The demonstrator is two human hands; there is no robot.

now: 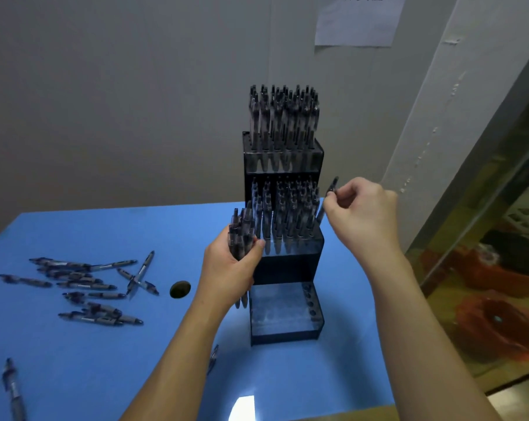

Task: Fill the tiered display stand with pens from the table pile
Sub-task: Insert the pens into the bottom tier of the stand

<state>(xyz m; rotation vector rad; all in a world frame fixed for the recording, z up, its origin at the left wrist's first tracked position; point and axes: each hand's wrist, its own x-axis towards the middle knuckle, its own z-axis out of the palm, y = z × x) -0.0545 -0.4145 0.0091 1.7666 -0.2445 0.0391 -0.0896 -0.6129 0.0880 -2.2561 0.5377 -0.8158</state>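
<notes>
A tall, dark, translucent plastic display stand (287,268) of three stepped tiers is set upright on the smooth blue tabletop (105,360), close to a pale wall. Its top tier (283,156) is packed with upright pens, and the middle tier (290,241) is largely filled, while the boxy bottom tier (284,314) is seen with round holes along its right side and no pens standing in it. A bundle of pens (242,235), slim, clear-barrelled and dark-capped, is gripped upright in the left hand (230,268), fingers and thumb curled round it just beside the stand's left edge. A single pen (327,202) is pinched near its upper end by the fingertips of the right hand (360,211), slanted at the right edge of the middle tier. The hands are held apart, one on each side of the stand. The table pile (84,287) is spread loosely to the left, its pens lying flat and crossed over one another. A lone pen (12,387) is left near the front left corner, and a small dark round hole (180,289) is seen in the tabletop between pile and stand. A white paper sheet (359,19) is fixed to the wall
</notes>
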